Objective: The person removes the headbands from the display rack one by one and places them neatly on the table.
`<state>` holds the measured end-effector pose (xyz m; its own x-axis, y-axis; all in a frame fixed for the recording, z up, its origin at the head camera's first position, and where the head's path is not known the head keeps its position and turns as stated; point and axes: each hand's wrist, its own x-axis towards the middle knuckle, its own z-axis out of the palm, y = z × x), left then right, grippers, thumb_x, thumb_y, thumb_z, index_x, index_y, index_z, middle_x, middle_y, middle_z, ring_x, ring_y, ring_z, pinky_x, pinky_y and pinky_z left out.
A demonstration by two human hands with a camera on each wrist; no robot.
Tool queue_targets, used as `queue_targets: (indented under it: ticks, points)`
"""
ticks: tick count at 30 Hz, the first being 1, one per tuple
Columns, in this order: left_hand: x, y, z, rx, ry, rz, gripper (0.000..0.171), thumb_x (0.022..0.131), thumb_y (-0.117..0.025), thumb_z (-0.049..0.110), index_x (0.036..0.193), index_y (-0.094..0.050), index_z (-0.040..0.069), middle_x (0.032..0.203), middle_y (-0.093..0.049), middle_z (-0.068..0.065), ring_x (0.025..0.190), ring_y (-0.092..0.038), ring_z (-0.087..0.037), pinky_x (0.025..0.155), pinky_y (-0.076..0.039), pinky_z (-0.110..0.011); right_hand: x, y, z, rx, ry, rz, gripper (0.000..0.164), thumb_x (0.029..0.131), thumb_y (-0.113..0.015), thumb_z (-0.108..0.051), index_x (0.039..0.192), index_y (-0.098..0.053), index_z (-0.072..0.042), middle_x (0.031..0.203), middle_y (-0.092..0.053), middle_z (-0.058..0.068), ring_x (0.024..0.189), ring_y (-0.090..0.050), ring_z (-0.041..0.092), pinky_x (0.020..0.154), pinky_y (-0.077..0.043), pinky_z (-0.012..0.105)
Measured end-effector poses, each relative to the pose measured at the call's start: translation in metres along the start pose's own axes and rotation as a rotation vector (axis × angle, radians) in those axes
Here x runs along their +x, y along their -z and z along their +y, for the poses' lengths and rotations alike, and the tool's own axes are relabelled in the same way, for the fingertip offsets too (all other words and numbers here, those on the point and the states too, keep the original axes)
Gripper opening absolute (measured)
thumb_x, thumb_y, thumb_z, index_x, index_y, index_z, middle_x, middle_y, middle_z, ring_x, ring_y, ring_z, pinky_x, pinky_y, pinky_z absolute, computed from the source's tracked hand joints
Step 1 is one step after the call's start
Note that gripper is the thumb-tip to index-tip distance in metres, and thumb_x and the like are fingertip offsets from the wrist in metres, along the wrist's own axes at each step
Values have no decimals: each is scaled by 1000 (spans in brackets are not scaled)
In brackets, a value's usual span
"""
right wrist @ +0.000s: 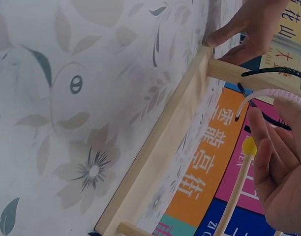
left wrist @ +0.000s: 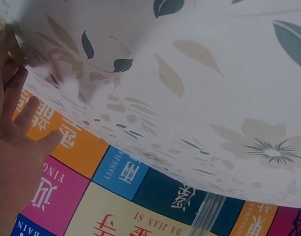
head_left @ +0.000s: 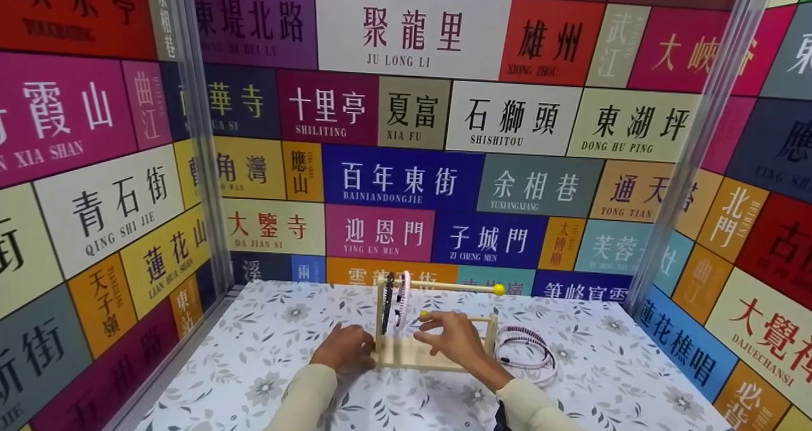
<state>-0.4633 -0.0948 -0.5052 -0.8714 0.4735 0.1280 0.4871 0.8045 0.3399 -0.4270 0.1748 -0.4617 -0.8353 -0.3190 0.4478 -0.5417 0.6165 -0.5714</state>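
Head view: nearest come two cream sleeves (head_left: 306, 394), with a dark band (head_left: 501, 415) at the right wrist. The counter (head_left: 209, 367) below them wears a white cover printed with grey flowers and leaves. On it sits a wooden stand (head_left: 412, 353), its base lying crosswise before the person. The left hand (head_left: 346, 347) holds the left end of that base, thumb on the near side and fingers beyond it. The right hand (head_left: 453, 339) is loosely spread above the base, grasping nothing, its fingertips just beside the yellow ball (right wrist: 249, 146) that tips the stand's lower rod. Above, the upper rod (head_left: 453, 287) reaches rightward from the left upright to another yellow ball (head_left: 499, 289). A black headband (head_left: 387, 304) and a pink headband (head_left: 406, 298) hang on this rod near the upright. Right of the stand, loose headbands (head_left: 526, 331) lie overlapping on the counter. Farther back stand two clear-looking posts (head_left: 204, 132), and behind everything rises a wall (head_left: 412, 63) of coloured panels lettered with Chinese characters, one reading JU LONG LI.
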Motion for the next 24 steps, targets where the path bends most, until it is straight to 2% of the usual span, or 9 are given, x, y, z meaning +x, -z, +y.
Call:
queue_targets:
  ticks: [3, 7, 13, 17, 20, 24]
  points:
    - [1, 1, -1, 20, -7, 4, 31, 83, -86, 23, 112, -79, 14, 104, -75, 0, 102, -67, -23, 119, -34, -60, 4, -5, -4, 1, 17, 12, 32, 91, -81, -28, 117, -77, -8, 100, -80, 11, 50, -70, 17, 38, -47, 24]
    - [4, 1, -2, 33, -1, 7, 29, 82, -86, 22, 110, -79, 16, 102, -75, 2, 104, -67, -24, 121, -29, -61, 8, -14, -10, 3, 35, 16, 29, 91, -81, -24, 115, -77, -8, 98, -80, 11, 49, -69, 15, 36, -44, 23]
    - [4, 1, 1, 14, 21, 8, 31, 83, -85, 21, 112, -78, 15, 107, -75, -1, 105, -67, -26, 119, -35, -58, 12, -26, -13, -33, 21, 34, 28, 89, -83, -29, 110, -79, -11, 99, -80, 8, 50, -70, 15, 38, -46, 23]
    - [0, 3, 5, 12, 22, 7, 32, 83, -85, 20, 113, -78, 12, 109, -76, -4, 109, -68, -29, 122, -30, -60, 14, -32, -11, -70, 0, 56, 23, 88, -84, -33, 103, -81, -16, 99, -80, 3, 49, -67, 7, 41, -48, 23]
    - [1, 2, 3, 18, 8, 12, 30, 83, -85, 20, 111, -79, 11, 108, -77, -6, 109, -68, -30, 122, -29, -62, 16, -36, -10, -90, -6, 79, 20, 86, -85, -32, 99, -81, -18, 97, -81, 2, 47, -62, 0, 43, -49, 23]
    - [5, -2, -1, 16, 13, 3, 28, 84, -84, 20, 111, -79, 13, 111, -77, -5, 111, -68, -29, 122, -30, -61, 18, -40, -8, -117, -15, 104, 17, 84, -87, -30, 96, -82, -19, 95, -81, 1, 47, -60, -4, 45, -49, 23]
